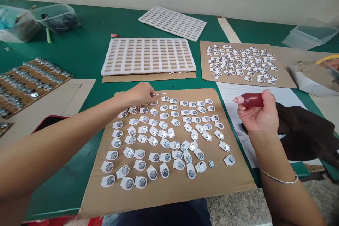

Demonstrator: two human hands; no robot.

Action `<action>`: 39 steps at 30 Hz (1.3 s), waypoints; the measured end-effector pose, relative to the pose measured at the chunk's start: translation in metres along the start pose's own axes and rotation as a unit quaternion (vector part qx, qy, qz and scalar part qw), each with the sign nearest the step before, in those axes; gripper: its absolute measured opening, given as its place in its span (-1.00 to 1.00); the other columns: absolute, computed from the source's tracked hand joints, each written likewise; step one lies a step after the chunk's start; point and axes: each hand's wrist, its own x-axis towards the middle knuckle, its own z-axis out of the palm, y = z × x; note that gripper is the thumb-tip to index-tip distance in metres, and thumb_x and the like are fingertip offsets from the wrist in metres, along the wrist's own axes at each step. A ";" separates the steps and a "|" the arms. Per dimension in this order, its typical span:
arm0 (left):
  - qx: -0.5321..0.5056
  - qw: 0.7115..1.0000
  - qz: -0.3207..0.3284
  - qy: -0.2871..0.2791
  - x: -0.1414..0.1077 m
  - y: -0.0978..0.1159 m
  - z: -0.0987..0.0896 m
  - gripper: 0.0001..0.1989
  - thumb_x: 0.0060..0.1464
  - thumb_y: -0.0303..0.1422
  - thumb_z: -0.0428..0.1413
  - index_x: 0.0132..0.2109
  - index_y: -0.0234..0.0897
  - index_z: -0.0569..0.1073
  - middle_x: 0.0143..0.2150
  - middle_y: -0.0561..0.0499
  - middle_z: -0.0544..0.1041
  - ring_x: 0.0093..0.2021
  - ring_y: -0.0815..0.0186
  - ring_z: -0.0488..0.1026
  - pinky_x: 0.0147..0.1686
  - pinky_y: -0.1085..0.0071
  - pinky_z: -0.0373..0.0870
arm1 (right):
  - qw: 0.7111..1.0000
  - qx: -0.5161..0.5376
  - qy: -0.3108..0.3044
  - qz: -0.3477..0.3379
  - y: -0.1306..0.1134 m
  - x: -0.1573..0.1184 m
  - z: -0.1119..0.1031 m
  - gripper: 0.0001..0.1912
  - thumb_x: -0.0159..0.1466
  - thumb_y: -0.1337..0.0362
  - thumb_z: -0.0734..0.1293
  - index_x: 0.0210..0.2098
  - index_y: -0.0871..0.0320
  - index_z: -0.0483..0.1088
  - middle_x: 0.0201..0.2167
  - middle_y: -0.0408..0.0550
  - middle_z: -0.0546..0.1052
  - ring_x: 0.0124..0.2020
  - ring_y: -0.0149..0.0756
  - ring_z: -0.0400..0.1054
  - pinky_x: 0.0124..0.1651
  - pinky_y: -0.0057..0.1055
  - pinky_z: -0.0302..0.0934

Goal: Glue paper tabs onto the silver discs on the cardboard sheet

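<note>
My left hand [141, 94] is closed around a slim pointed metal tool [161, 94], perhaps tweezers, over the far left part of a cardboard sheet [169, 197]. Rows of white tabs, most bearing a round silver disc [141, 182], cover this sheet. One loose silver disc [211, 164] lies near the front right, beside a white tab [200, 167] that shows no large disc. Off the sheet's right side, my right hand [261, 116] grips a dark red squeeze bottle [253, 100], tilted so its pink cap and thin needle tip point left.
White slotted foam trays [148, 56] lie at the back. A second cardboard sheet [206, 72] with smaller tabs is at back right, near a dark cloth [307, 130]. On the left are a board of metal parts [39, 74], a phone [49, 123] and plastic bins [59, 17].
</note>
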 end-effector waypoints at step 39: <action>0.043 0.998 -0.004 -0.036 0.012 0.009 -0.005 -0.82 -0.23 -0.28 0.22 -0.56 -0.24 0.38 -0.46 -0.05 0.53 -0.43 0.26 0.40 -0.48 0.41 0.16 | 1.000 -0.008 -0.021 -0.003 -0.002 -0.002 -0.002 -0.71 0.15 0.01 0.37 -0.36 0.10 0.34 -0.57 -0.13 0.44 -0.49 -0.26 0.46 -0.67 -0.56 0.13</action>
